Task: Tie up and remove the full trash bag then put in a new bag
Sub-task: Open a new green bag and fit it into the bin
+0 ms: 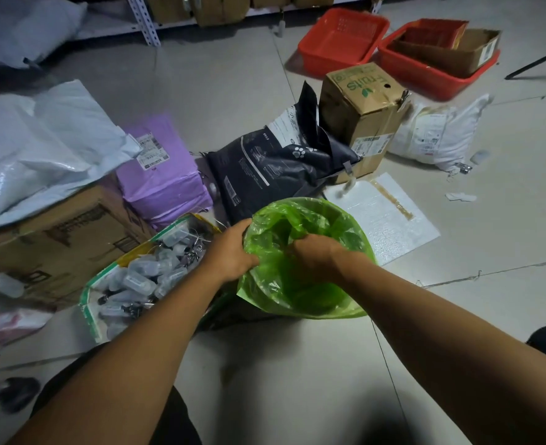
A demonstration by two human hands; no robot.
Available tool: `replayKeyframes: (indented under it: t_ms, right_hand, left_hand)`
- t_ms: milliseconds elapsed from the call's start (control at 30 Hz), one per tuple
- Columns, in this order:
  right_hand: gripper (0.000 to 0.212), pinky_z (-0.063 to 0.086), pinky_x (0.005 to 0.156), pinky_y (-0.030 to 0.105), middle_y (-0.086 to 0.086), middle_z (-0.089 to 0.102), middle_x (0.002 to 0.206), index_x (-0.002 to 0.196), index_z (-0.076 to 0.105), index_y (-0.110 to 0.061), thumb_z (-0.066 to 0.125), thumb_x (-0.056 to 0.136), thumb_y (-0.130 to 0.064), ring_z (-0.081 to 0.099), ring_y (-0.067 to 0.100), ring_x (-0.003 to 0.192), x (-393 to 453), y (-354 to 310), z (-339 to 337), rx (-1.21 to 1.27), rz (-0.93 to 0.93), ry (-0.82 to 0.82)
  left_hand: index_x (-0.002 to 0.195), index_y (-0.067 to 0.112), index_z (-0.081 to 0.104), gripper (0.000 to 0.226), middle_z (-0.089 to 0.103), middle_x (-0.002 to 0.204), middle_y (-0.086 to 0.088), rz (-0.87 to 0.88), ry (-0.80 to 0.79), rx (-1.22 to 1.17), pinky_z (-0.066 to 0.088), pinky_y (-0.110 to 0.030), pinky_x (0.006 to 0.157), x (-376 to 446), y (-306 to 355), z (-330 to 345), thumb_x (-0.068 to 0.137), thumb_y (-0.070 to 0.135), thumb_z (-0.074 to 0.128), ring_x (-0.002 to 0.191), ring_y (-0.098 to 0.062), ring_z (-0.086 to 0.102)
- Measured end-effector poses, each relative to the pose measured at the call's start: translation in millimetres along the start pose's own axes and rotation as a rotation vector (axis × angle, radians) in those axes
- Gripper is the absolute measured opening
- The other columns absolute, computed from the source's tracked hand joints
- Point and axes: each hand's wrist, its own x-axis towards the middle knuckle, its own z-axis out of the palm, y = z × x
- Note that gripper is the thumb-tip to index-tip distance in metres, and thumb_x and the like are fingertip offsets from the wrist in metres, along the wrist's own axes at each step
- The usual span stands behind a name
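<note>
Pale tiled floor [233,91], carrying all items shown. At far left, a heap of white plastic mailer sacks [40,142] lying over a brown cardboard carton [56,245]. At the far right, two red plastic crates [342,40], side by side, the right one holding flattened cardboard. Before them, an upright brown cardboard box with green lettering [361,114]; a black printed pouch with a paw mark [274,168] leans against its left side, and a white woven sack [438,133] lies to its right. A lilac plastic-wrapped parcel [162,175] sits between the carton and the black pouch. At lower left, an open bag of small clear bottles [143,271].

Centre: a translucent green plastic trash bag [300,284], standing on the floor, its mouth folded outward over the rim of a round bin hidden beneath. Left hand [229,252] grips the bag's left edge, fingers curled over the film. Right hand [316,255] reaches into the opening, fingers bunched around gathered green plastic.
</note>
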Motion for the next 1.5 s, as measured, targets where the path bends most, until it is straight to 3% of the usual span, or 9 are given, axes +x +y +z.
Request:
replayKeyframes:
  t_ms: [233,400,533,700,833,1000,1100,1333,1500]
  right_hand:
    - [0.104,0.026,0.116,0.047,0.016,0.027,0.156,0.155,0.005,-0.032,0.06,0.076,-0.071,0.031,0.037,0.14,-2.9,25.9,38.5,-0.01,0.13,-0.125]
    - [0.059,0.035,0.11,0.045,0.013,0.047,0.141,0.147,0.034,-0.028,0.045,0.092,-0.048,0.042,0.032,0.131,10.2,9.2,36.9,0.034,0.042,0.017]
    - [0.08,0.034,0.111,0.051,0.01,0.034,0.149,0.152,0.014,-0.039,0.053,0.086,-0.058,0.033,0.037,0.137,20.4,0.7,45.2,0.067,0.057,-0.087]
    - [0.106,0.028,0.112,0.055,0.011,0.022,0.156,0.153,-0.001,-0.038,0.061,0.073,-0.072,0.024,0.04,0.141,29.2,-1.7,74.1,0.094,0.054,-0.161]
    - [0.113,0.018,0.117,0.055,0.012,0.009,0.162,0.154,-0.005,-0.032,0.06,0.071,-0.075,0.014,0.041,0.146,35.4,-3.5,95.7,0.088,0.048,-0.227]
    - [0.115,0.014,0.119,0.053,0.013,0.01,0.16,0.155,-0.003,-0.027,0.065,0.072,-0.07,0.01,0.038,0.147,38.9,-2.4,114.5,0.122,0.051,-0.245]
    - [0.114,0.012,0.12,0.05,0.014,0.011,0.16,0.155,0.0,-0.022,0.068,0.074,-0.064,0.01,0.037,0.147,42.0,-4.2,124.9,0.143,0.049,-0.253]
    - [0.112,0.008,0.12,0.049,0.018,0.005,0.16,0.155,-0.001,-0.012,0.068,0.079,-0.057,0.005,0.04,0.148,53.1,-3.0,142.5,0.131,0.062,-0.32]
    - [0.088,0.031,0.114,0.044,0.021,0.039,0.148,0.149,0.027,-0.008,0.072,0.081,-0.042,0.039,0.038,0.135,54.5,-1.4,133.2,0.078,0.038,-0.222]
  left_hand:
    - [0.146,0.029,0.039,0.086,0.065,0.119,0.002,0.046,0.005,-0.017,0.051,-0.029,0.087,-4.2,-7.6,3.6,0.073,0.005,0.077,0.105,-0.02,0.065]
    - [0.15,0.039,0.024,0.096,0.054,0.137,-0.007,0.069,-0.006,0.068,0.053,-0.027,0.067,-6.8,-7.1,3.5,0.076,0.007,0.075,0.089,-0.016,0.065]
    - [0.15,0.044,0.02,0.096,0.051,0.141,-0.011,0.091,-0.032,0.151,0.046,-0.019,0.051,-10.4,-8.8,5.4,0.078,0.013,0.075,0.071,-0.013,0.065]
    - [0.149,0.044,0.025,0.093,0.064,0.111,-0.022,0.099,-0.04,0.176,0.032,-0.007,0.038,-17.9,-13.8,8.0,0.077,0.012,0.075,0.05,-0.003,0.049]
    - [0.149,0.042,0.027,0.093,0.059,0.072,0.001,0.118,-0.071,0.152,0.034,-0.012,0.038,-22.6,-11.6,10.4,0.076,0.007,0.073,0.039,-0.003,0.049]
    - [0.149,0.043,0.027,0.094,0.065,0.085,-0.018,0.129,-0.06,0.165,0.031,-0.009,0.036,-33.4,-8.6,14.4,0.076,0.006,0.073,0.044,-0.001,0.052]
    - [0.147,0.046,0.027,0.094,0.042,0.056,0.001,0.121,-0.046,0.168,0.03,-0.01,0.035,-37.5,-8.9,17.6,0.075,0.007,0.071,0.038,-0.001,0.047]
    - [0.145,0.052,0.026,0.094,0.037,0.058,0.006,0.111,-0.031,0.2,0.031,-0.01,0.036,-34.1,-7.5,20.4,0.075,0.011,0.073,0.037,-0.004,0.044]
    - [0.145,0.05,0.027,0.094,0.036,0.055,0.009,0.133,-0.047,0.191,0.032,-0.01,0.037,-31.4,-3.8,20.0,0.074,0.009,0.072,0.04,0.001,0.048]
